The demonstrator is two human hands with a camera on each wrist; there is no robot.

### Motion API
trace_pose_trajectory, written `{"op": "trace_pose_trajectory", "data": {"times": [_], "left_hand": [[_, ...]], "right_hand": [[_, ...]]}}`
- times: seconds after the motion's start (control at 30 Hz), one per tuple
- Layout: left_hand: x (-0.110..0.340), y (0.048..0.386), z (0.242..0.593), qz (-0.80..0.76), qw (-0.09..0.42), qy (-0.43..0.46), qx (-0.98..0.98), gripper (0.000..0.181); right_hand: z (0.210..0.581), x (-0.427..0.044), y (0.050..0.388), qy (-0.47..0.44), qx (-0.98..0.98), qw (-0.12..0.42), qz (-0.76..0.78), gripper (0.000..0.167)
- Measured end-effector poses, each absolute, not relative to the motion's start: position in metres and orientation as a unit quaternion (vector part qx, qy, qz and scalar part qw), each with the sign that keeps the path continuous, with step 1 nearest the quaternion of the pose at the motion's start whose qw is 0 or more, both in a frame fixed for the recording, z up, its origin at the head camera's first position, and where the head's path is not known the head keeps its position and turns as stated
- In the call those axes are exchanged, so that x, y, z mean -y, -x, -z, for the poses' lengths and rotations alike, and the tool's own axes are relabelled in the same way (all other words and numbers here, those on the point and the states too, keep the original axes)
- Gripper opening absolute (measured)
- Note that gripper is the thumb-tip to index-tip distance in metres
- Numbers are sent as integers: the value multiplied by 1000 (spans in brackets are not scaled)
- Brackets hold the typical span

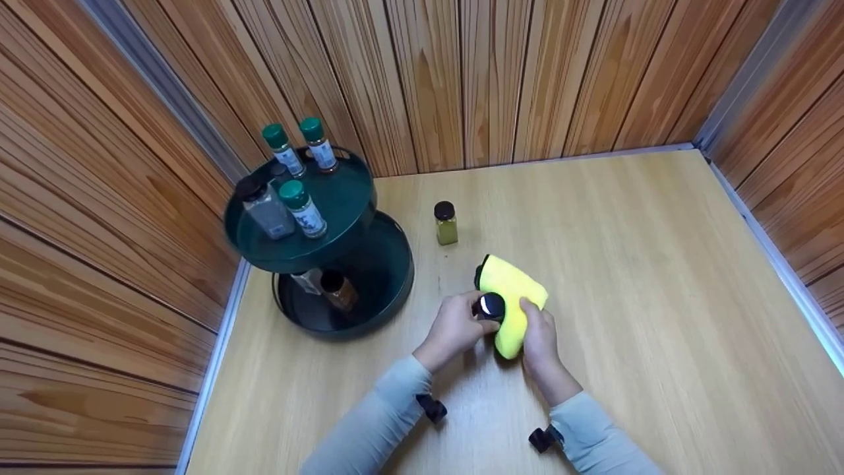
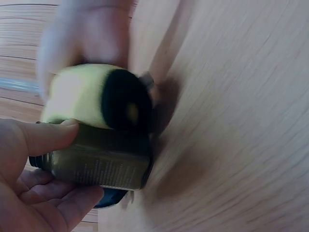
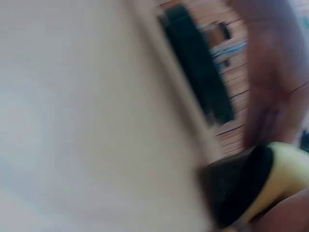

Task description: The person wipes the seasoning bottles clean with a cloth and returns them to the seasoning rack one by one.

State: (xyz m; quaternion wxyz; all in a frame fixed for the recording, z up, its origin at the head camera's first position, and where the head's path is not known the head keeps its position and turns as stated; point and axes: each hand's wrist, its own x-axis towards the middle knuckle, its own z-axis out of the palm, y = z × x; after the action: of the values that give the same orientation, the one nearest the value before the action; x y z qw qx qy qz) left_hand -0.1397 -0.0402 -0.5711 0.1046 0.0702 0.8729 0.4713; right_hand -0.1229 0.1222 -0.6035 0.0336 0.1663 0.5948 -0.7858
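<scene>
My left hand (image 1: pixel 453 328) grips a square spice jar (image 2: pixel 104 166) with a dark cap, thumb on one side and fingers on the other. In the left wrist view the jar shows small printed text on its side. A yellow cloth (image 1: pixel 515 290) with a black edge is in my right hand (image 1: pixel 542 338), thumb on top of it. The cloth lies against the jar's side, and it hides part of the jar. Blur in the right wrist view leaves only the jar's dark end and the cloth (image 3: pixel 289 169) visible.
On the left stands a dark green two-tier rack (image 1: pixel 346 191). Its upper tier bears green-capped spice jars (image 1: pixel 306 214) and a dark-capped jar (image 1: pixel 269 211); dark-capped jars (image 1: pixel 339 290) sit below. Another jar (image 1: pixel 446 227) of yellow-green contents stands upright on the table (image 1: pixel 633 264). Wood-panel walls surround it.
</scene>
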Motion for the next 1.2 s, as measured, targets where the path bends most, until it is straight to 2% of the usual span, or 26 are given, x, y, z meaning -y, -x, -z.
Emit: {"op": "trace_pose_trajectory", "data": {"times": [0.17, 0.27, 0.4, 0.6, 0.93, 1.2], "left_hand": [[40, 140, 571, -477, 104, -82, -869, 44], [39, 139, 573, -481, 99, -95, -866, 43], [38, 139, 573, -483, 96, -99, -865, 43], [36, 138, 573, -484, 101, -86, -865, 42], [38, 136, 573, -460, 77, -118, -877, 36], [44, 142, 571, -465, 95, -161, -866, 43]], "right_hand": [[583, -125, 121, -159, -570, 62, 804, 41], [571, -128, 119, -138, -554, 47, 819, 42], [576, -129, 115, -133, -553, 33, 822, 40], [591, -128, 116, -162, -582, 74, 793, 40], [546, -140, 120, -131, -547, 97, 821, 43], [548, -148, 123, -119, -518, 84, 843, 40]]}}
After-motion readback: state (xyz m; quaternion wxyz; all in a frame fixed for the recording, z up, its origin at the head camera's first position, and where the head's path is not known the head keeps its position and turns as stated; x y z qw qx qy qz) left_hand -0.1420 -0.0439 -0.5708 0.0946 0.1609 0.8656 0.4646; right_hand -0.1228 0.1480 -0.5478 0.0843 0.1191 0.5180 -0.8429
